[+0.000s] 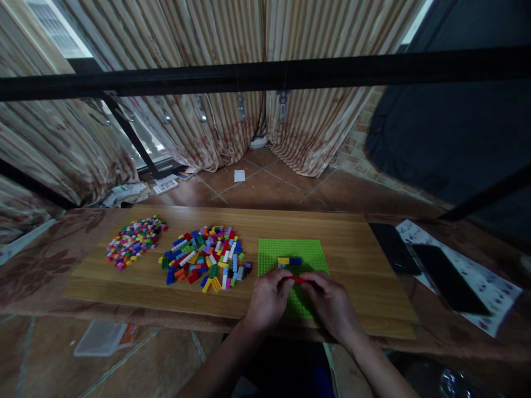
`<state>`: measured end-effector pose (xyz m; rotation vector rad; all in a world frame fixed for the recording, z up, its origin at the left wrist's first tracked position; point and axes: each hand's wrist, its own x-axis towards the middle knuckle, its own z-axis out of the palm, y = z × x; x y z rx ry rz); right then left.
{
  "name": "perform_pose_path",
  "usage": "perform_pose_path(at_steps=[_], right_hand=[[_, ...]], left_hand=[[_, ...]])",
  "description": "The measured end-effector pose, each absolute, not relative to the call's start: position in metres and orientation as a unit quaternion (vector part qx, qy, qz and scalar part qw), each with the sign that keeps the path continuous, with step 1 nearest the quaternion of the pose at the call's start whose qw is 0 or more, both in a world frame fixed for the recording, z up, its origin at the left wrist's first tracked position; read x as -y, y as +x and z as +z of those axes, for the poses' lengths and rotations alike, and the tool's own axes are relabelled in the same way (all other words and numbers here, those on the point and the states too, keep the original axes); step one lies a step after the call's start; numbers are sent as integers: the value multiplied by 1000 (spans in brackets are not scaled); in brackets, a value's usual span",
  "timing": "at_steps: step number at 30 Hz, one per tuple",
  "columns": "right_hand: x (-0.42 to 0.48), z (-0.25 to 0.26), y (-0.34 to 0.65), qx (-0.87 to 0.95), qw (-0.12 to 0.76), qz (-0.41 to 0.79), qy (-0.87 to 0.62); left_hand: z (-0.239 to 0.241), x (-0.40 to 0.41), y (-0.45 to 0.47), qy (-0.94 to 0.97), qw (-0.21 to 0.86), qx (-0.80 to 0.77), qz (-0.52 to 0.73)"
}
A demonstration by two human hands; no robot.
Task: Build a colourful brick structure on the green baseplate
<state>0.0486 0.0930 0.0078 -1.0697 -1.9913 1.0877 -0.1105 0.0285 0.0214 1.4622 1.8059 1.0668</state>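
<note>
Lying left of green baseplate (312, 255): heaped bricks (212, 255)

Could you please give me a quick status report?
Left hand, right hand: both on red piece. Piece over green baseplate. Yellow brick, blue brick just beyond.

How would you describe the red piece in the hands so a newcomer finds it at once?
Start at the long wooden board and find the flat green board lying on it. Over this, the left hand and right hand pinch a small red piece between them. Unlike the red bricks in the heap, it is held.
</note>
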Motion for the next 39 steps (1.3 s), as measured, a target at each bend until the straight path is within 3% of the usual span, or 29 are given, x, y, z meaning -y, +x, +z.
perform_pose_path(at_steps=[5,14,28,39], right_hand=[[-117,-4,46,811,306,294,-402],[-124,-15,33,862,279,184,-381],[-127,-13,46,768,353,285,-452],[-133,-7,32,769,294,283,-492]], left_hand=[[17,-39,-120,497,189,-759,375],[16,-55,-131,488,212,-780,329],[24,-68,-118,453,173,-838,251],[24,-68,-114,452,161,-842,246]])
